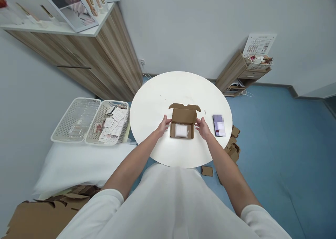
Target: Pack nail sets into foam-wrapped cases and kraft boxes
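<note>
An open cardboard box (pixel 182 115) stands on the round white table (pixel 147 102), its lid raised at the back. Inside lies a white wrapped packet (pixel 181 130). At the box's left side is my left hand (pixel 163 125), thumb up and fingers stretched toward the cardboard. My right hand (pixel 203 127) mirrors it on the right, with its fingers apart and their tips at the box's edge. Whether the fingertips press on the cardboard, I cannot tell. To the right of that hand lies a smartphone (pixel 219 125) with its screen lit.
Left of the table are two white plastic baskets (pixel 89 138), one holding paper cards. Flattened cardboard (pixel 44 216) is piled at lower left. More boxes (pixel 233 145) lie on the blue floor to the right. A wooden cabinet (pixel 115 49) and a small shelf unit (pixel 236 70) stand behind.
</note>
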The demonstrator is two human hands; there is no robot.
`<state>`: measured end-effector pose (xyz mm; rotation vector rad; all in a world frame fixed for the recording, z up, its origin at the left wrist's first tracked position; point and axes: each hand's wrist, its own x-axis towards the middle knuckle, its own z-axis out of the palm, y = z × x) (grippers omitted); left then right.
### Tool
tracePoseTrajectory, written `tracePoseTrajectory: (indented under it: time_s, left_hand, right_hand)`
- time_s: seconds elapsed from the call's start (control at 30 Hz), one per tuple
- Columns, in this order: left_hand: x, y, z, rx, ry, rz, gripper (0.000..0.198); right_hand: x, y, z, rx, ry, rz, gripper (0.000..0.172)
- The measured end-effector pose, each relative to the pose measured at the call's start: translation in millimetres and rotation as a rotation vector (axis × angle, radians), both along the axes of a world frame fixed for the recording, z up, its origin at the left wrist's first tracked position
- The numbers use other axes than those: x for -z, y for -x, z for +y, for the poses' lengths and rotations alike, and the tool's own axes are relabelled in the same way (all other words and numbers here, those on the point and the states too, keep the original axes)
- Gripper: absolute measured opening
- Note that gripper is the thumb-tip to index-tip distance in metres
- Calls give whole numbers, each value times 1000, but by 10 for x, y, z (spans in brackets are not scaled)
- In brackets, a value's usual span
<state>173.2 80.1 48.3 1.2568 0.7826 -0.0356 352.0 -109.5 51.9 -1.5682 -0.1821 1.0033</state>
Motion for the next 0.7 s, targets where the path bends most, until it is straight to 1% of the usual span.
tracePoseTrajectory:
  time_s: [0.1,0.27,0.37,0.53,0.7]
  left_hand:
    - [-8,-4,-4,-5,6,27,86]
    - [-18,6,-19,3,0,42,83]
    - [-21,21,-7,1,4,44,83]
    - [-51,28,26,39,56,41,82]
    - [-64,34,25,85,59,66,82]
  right_hand:
    - [10,6,-20,-2,-1,26,60]
    - [11,16,-32,2,-19,53,58]
    - [-7,16,-33,-10,-10,59,59]
    - [-16,25,-25,-80,4,49,61]
    - [25,46,-21,-59,6,50,62]
